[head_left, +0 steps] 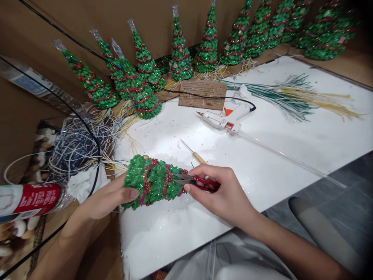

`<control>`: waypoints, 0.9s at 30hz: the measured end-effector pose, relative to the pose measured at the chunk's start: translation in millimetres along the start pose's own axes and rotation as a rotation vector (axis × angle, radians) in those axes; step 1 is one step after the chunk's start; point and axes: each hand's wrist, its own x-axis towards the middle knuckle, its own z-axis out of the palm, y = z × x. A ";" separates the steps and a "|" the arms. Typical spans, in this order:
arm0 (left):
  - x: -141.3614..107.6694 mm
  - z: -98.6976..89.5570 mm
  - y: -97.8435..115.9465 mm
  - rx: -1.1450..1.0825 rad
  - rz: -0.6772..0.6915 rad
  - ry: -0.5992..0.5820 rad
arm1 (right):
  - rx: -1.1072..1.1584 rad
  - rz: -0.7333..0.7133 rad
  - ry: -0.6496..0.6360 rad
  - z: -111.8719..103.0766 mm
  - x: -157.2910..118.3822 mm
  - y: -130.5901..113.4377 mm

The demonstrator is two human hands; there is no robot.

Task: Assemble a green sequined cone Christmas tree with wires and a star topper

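Observation:
A small glittery green Christmas tree (157, 181) with red garland lies tilted on its side above the white table. My left hand (113, 196) is closed around its wide base, thumb on the near side. In my right hand (215, 186) is a pair of small red-handled snips (205, 183), fingers wrapped round the handles. Their metal blades reach against the tree near its narrow end, which my right fingertips also touch. Just beyond that hand lies an awl (198, 156) with a wooden handle. What the blade tips meet is too small to tell.
Beyond the awl rests a white glue gun (223, 121) with a long clear stick, beside a cardboard piece (202, 95) and bundled green and yellow wires (279, 95). Several trees (180, 58) line the back. Tangled wires (78, 140), a black cable (97, 155) and a red-labelled bottle (35, 198) are left.

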 end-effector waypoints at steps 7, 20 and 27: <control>0.7 1.9 3.2 -0.044 -0.032 -0.010 | 0.063 0.008 -0.024 0.2 -1.2 1.1; 0.3 0.3 -2.2 -0.038 -0.015 -0.056 | 0.006 0.079 -0.036 0.4 -0.5 -2.0; -0.2 0.7 -2.9 -0.041 0.014 -0.053 | 0.020 0.062 -0.014 3.0 -1.8 -1.0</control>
